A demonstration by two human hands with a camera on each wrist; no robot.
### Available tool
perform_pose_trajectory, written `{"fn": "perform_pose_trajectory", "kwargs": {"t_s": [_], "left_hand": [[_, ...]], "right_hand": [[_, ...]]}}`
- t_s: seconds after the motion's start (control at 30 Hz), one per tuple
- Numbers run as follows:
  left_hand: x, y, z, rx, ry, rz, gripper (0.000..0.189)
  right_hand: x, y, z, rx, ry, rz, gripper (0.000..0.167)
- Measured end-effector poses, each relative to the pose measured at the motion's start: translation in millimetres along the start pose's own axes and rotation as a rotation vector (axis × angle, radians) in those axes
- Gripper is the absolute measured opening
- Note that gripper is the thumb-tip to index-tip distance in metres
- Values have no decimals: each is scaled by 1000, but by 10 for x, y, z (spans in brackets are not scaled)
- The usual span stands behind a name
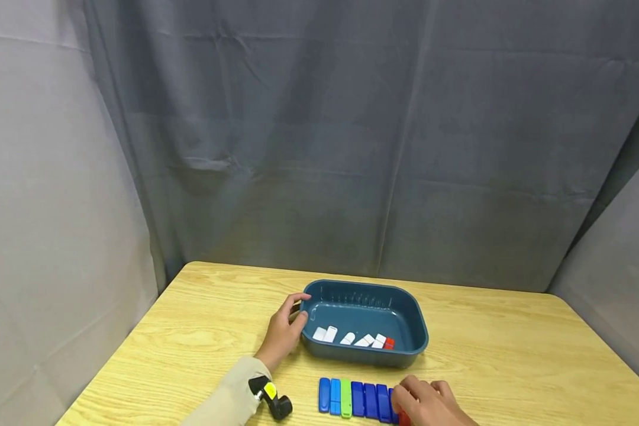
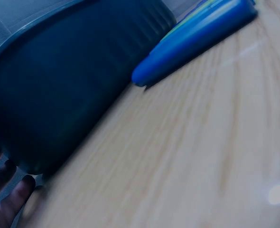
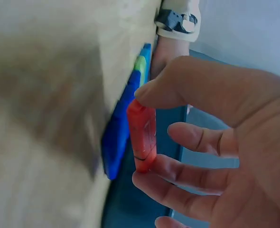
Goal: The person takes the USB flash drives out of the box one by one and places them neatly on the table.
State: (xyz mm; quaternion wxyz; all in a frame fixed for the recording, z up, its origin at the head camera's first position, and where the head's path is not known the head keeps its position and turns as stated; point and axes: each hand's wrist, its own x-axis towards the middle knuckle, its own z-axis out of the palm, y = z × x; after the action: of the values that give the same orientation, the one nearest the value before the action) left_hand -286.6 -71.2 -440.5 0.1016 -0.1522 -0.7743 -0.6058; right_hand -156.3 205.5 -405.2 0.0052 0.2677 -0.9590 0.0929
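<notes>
At the left end of a dark blue plastic tub (image 1: 364,356), my left hand (image 1: 282,334) grips the rim, its fingertips over the edge and thumb against the side. The left wrist view shows those fingers (image 2: 16,194) at the tub's corner. Low in the head view, my right hand (image 1: 428,402) is at the right end of a row of USB sticks. It pinches a red USB stick (image 3: 142,135) upright between thumb and fingertips. The row holds light blue, lime green (image 1: 346,398) and dark blue sticks (image 1: 371,400) side by side in front of the tub.
Inside the tub, several white USB sticks (image 1: 348,338) and a red one (image 1: 389,343) lie along the near wall. The wooden table (image 1: 234,302) is backed by a grey curtain (image 1: 319,148), with pale cloth at both sides.
</notes>
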Motion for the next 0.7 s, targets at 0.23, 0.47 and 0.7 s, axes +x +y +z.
{"fn": "perform_pose_trajectory", "kwargs": {"t_s": [0.23, 0.47, 0.7], "left_hand": [[-3, 27, -18, -1, 3, -1, 34], [0, 36, -14, 0, 4, 0, 32], [-4, 40, -9, -2, 10, 0, 32]], "right_hand": [[-83, -49, 195, -29, 81, -24, 33], [-144, -123, 327, -118, 269, -69, 33], [-153, -144, 315, -134, 264, -80, 30]]}}
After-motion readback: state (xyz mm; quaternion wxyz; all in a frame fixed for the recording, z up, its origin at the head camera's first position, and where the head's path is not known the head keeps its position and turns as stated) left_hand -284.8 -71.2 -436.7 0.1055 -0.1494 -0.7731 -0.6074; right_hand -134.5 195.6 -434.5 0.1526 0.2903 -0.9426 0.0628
